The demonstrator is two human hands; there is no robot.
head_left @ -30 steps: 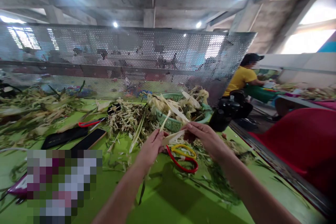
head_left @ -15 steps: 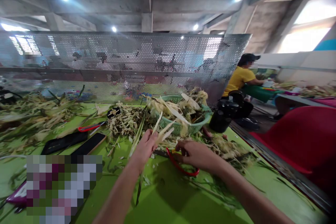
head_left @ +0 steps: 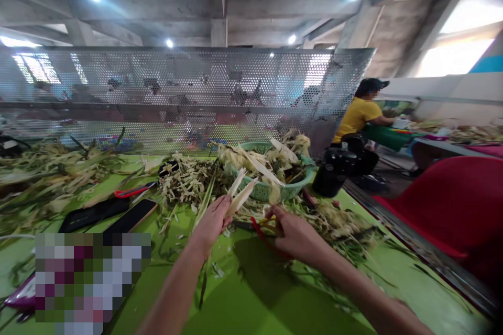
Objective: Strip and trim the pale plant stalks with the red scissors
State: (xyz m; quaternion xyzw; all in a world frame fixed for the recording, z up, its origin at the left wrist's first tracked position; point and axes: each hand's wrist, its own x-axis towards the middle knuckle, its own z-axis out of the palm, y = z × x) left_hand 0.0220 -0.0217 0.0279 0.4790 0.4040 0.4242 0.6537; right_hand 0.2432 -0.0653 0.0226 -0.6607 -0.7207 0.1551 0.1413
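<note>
right hand (head_left: 294,233) shifted to scissors (head_left: 258,229) | handles (head_left: 268,223) partly hidden, can't tell grip | left hand (head_left: 214,221) pinches husks (head_left: 242,197)

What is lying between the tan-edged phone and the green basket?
In the head view, a heap of dry plant scraps lies between the phone and the basket.

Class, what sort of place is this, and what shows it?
Probably a workshop: plant strips lie heaped on a green table, a perforated partition stands behind, and another person appears to work farther off.
</note>
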